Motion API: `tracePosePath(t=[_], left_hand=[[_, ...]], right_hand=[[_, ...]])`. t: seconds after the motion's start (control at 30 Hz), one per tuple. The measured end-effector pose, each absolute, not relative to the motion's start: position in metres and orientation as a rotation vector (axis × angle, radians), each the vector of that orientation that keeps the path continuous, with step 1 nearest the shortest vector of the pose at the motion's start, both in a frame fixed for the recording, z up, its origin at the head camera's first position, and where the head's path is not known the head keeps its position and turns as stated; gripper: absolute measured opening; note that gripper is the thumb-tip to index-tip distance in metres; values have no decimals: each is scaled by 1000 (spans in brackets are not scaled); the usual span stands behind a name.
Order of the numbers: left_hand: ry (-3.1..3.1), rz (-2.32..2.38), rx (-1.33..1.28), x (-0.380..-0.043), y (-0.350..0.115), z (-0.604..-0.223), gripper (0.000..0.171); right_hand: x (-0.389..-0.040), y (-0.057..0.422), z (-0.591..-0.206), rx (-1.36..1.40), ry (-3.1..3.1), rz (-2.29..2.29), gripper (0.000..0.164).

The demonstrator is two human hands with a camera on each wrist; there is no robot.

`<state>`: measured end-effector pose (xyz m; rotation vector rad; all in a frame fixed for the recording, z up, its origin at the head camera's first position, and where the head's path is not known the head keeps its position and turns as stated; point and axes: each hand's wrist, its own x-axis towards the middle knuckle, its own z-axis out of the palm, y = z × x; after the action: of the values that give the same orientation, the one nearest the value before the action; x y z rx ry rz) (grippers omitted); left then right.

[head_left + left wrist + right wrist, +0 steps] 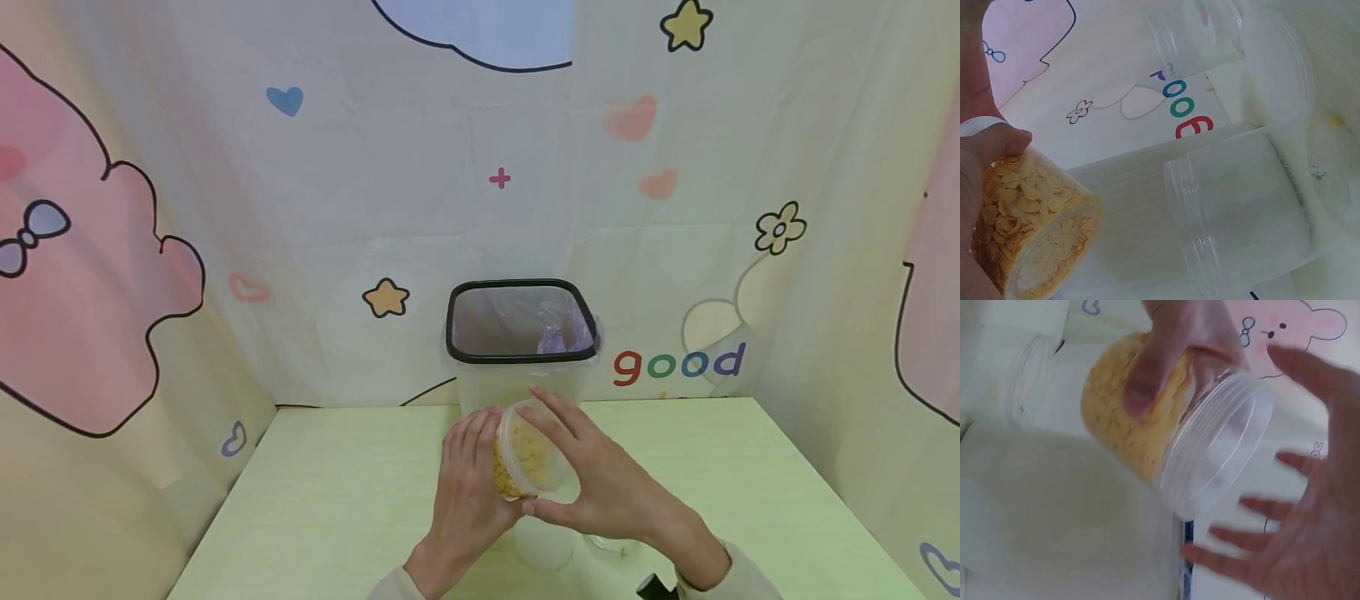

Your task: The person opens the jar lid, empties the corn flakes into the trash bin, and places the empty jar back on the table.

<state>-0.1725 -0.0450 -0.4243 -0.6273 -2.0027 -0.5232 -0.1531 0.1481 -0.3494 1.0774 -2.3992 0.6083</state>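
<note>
My left hand (pixel 468 483) grips a clear plastic jar (pixel 504 475) of yellow flakes, tilted on its side above the table. In the right wrist view the left thumb presses along the jar's wall, and a translucent screw lid (pixel 1219 447) covers its mouth, facing my right hand (pixel 1310 506). That hand's fingers are spread around the lid, with a gap between them and it. The left wrist view shows the flakes (pixel 1029 200) packed against the jar's base.
Behind the hands stands a bin (pixel 521 360) with a black rim and a plastic liner. Below them a round translucent lid (pixel 543 546) and a clear container (pixel 611 546) are on the table (pixel 315 500). A black object (pixel 654 587) lies near the right sleeve.
</note>
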Motion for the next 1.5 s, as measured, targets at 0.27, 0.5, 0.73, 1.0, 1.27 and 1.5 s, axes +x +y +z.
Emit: tracePosePath(t=[0.27,0.5,0.73,1.0,1.27,1.5], left_hand=[[-1971,-467,-625,-174,-44,-423,114],[-1940,-397,-632,-174,-42,-424,120],[-1945,-375,-628,-173,-41,-424,120],[-1923,-411,-639,-175,-42,-424,106],[-1915,-438,-656,-176,-42,-424,104],[-1955,-470,-668,-172,-43,-425,117]], right_hand=[[-144,134,-341,583,-2571,737,84],[-146,125,-342,451,-2714,726,85],[-147,125,-343,466,-2729,782,84],[-151,133,-346,765,-2548,755,79],[-155,144,-346,1026,-2467,681,84],[-157,151,-346,1164,-2422,634,89]])
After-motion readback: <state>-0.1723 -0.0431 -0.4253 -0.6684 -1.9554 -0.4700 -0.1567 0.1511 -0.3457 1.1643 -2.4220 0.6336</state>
